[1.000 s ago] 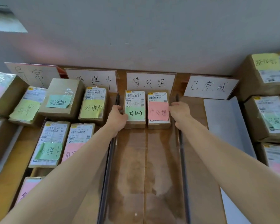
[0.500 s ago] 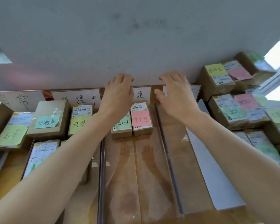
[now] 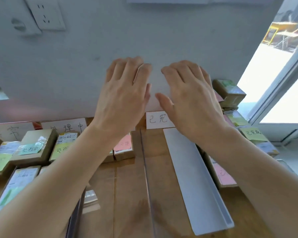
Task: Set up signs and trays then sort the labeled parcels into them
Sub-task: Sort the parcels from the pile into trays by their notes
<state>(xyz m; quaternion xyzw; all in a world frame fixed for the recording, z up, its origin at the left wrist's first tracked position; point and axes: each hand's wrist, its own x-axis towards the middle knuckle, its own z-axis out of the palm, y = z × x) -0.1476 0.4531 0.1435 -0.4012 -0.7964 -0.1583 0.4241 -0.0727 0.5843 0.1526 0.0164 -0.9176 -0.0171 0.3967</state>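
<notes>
Head view: your left hand (image 3: 122,98) and right hand (image 3: 191,100), spread and empty, have risen from the cardboard parcels (image 3: 123,148) in the clear tray (image 3: 127,186).

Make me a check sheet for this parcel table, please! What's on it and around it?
Surface: wooden table, mostly covered.
Job's things: paper signs stand against the wall; parcels with coloured notes lie below them on the left; a pink-note parcel sits at the far end of the clear tray; a white tray piece lies beside it; a parcel pile stands on the right.
Clutter: nothing seen.
Hands: left hand and right hand are raised, open, holding nothing.
Cables: nothing seen.
Surroundings: grey wall, socket, window.
</notes>
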